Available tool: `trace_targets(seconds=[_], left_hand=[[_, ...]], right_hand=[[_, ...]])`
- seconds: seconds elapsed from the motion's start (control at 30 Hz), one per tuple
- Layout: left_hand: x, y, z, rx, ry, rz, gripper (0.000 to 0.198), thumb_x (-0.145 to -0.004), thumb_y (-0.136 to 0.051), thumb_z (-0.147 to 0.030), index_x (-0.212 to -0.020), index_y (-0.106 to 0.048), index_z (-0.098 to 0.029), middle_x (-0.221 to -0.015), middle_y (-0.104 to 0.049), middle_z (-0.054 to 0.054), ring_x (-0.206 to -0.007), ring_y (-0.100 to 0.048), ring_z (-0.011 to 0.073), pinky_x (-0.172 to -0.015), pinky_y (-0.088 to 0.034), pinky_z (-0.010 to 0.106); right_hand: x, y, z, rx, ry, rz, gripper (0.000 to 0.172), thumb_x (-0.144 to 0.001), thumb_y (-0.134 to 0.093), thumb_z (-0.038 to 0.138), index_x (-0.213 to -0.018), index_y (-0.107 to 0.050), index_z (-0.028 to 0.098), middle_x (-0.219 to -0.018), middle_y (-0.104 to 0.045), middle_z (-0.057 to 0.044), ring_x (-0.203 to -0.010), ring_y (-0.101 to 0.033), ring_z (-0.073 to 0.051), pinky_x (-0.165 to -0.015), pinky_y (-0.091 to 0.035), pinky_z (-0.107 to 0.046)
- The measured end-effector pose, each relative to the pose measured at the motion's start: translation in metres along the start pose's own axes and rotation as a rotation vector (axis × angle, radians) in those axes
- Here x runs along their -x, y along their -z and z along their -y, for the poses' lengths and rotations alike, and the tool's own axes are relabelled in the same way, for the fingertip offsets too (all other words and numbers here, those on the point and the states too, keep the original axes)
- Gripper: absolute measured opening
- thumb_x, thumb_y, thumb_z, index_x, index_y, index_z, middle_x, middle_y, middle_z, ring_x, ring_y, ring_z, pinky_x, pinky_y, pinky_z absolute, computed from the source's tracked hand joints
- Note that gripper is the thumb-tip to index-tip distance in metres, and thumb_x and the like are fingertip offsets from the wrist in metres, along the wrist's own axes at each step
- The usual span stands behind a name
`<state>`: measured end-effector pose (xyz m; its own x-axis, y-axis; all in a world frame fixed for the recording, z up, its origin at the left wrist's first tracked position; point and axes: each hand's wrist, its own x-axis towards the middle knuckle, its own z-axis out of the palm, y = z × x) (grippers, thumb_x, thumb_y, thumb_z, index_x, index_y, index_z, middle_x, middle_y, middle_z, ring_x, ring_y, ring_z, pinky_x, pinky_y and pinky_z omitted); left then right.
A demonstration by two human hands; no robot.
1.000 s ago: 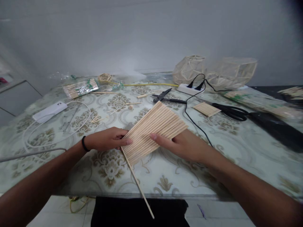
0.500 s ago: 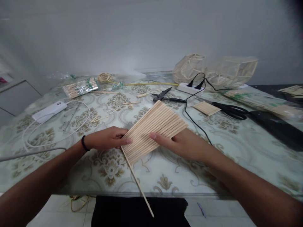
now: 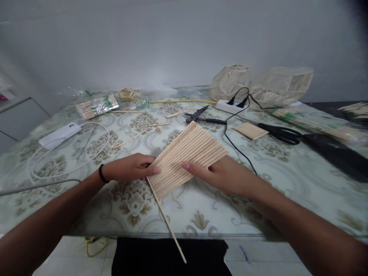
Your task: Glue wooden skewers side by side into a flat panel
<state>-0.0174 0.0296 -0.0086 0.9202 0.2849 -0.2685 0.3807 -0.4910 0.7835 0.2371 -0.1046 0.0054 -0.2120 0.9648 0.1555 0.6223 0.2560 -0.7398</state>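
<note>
A flat panel of wooden sticks, laid side by side, is held tilted above the table between both hands. My left hand pinches its left edge, thumb on top and fingers underneath. My right hand grips the panel's right side, its thumb lying on the face and the other fingers hidden beneath. One long stick runs along the left edge and sticks out past the panel towards me, over the table's front edge. A smaller stick panel lies to the right, partly beside black-handled scissors.
Black-handled cutters lie behind the panel. A white power strip with black cords stands near stick-frame shapes. Bagged sticks lie at the back left, a white power bank with cable at left, and short stick pieces nearby.
</note>
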Motion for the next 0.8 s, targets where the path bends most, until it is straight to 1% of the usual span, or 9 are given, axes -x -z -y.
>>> trace_targets(seconds=[0.13,0.27,0.47,0.67,0.8], left_hand=[[0.0001,0.0000,-0.0010,-0.011,0.011,0.004,0.044,-0.104,-0.049,-0.058,-0.091,-0.059,-0.016,-0.078,-0.057,-0.001,-0.069,-0.053,0.0133,-0.061,-0.042,0.024],[0.0004,0.0001,-0.0026,-0.034,0.017,0.000,0.045,-0.104,-0.049,-0.058,-0.091,-0.059,-0.016,-0.079,-0.059,0.000,-0.070,-0.055,0.0142,-0.063,-0.043,0.025],[0.0003,0.0003,-0.0028,-0.021,0.010,0.000,0.044,-0.104,-0.049,-0.058,-0.090,-0.058,-0.017,-0.078,-0.058,0.000,-0.069,-0.054,0.0142,-0.062,-0.043,0.024],[0.0002,0.0000,-0.0027,0.000,0.001,-0.004,0.040,-0.102,-0.054,-0.055,-0.088,-0.057,-0.018,-0.078,-0.058,-0.001,-0.068,-0.053,0.0137,-0.061,-0.041,0.024],[0.0002,0.0002,-0.0022,0.002,-0.002,0.006,0.040,-0.103,-0.052,-0.055,-0.089,-0.057,-0.018,-0.077,-0.058,-0.001,-0.067,-0.052,0.0136,-0.060,-0.041,0.024]], right_hand=[[0.0005,0.0004,0.0007,-0.009,0.000,0.010,0.033,-0.100,-0.057,0.052,-0.110,-0.076,0.028,-0.119,-0.081,-0.005,-0.114,-0.075,-0.032,-0.101,-0.062,-0.049],[0.0006,0.0003,0.0007,-0.002,0.004,0.004,0.032,-0.100,-0.057,0.052,-0.113,-0.077,0.030,-0.122,-0.080,-0.004,-0.118,-0.074,-0.032,-0.104,-0.060,-0.049],[0.0017,0.0000,-0.0017,0.022,-0.032,0.018,0.038,-0.101,-0.056,0.054,-0.118,-0.076,0.027,-0.125,-0.080,-0.006,-0.118,-0.074,-0.032,-0.104,-0.060,-0.050],[0.0024,0.0026,-0.0002,0.017,-0.027,0.042,0.037,-0.102,-0.057,0.053,-0.120,-0.076,0.028,-0.126,-0.079,-0.005,-0.120,-0.073,-0.032,-0.108,-0.058,-0.051],[0.0023,0.0025,0.0014,0.006,-0.013,0.045,0.036,-0.102,-0.057,0.052,-0.119,-0.077,0.028,-0.124,-0.080,-0.005,-0.118,-0.074,-0.032,-0.107,-0.058,-0.050]])
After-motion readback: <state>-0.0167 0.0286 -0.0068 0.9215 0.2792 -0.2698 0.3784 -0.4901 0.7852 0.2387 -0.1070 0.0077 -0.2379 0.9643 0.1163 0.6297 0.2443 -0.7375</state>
